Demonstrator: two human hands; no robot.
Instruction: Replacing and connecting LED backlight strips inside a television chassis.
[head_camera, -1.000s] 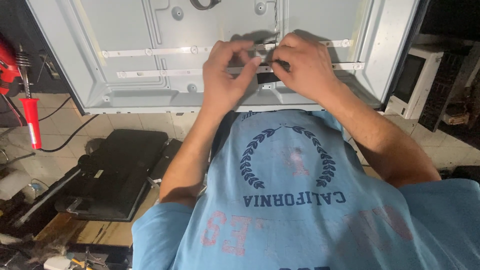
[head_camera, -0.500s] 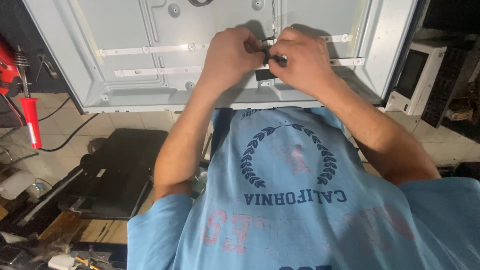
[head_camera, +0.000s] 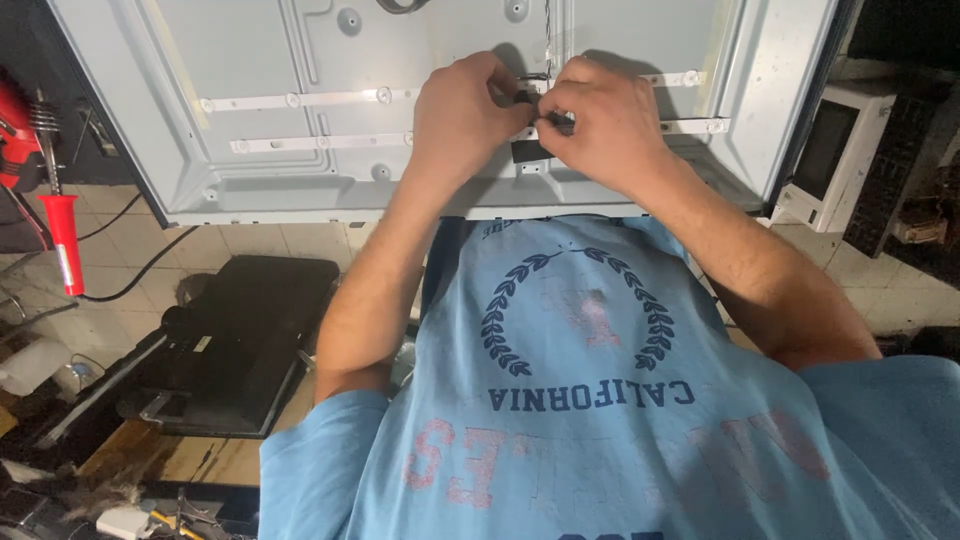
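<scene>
Both hands at panel (head_camera: 300, 60) center: left hand (head_camera: 460, 115) & right hand (head_camera: 595, 125) pinching small black connector (head_camera: 524, 97), steadying it. Soldering iron (head_camera: 62, 240) far left of panel.

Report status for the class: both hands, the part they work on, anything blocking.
Left hand and right hand pinch a small black connector together. It sits over the white panel, beside the LED strips. Nothing blocks the hands.
</scene>
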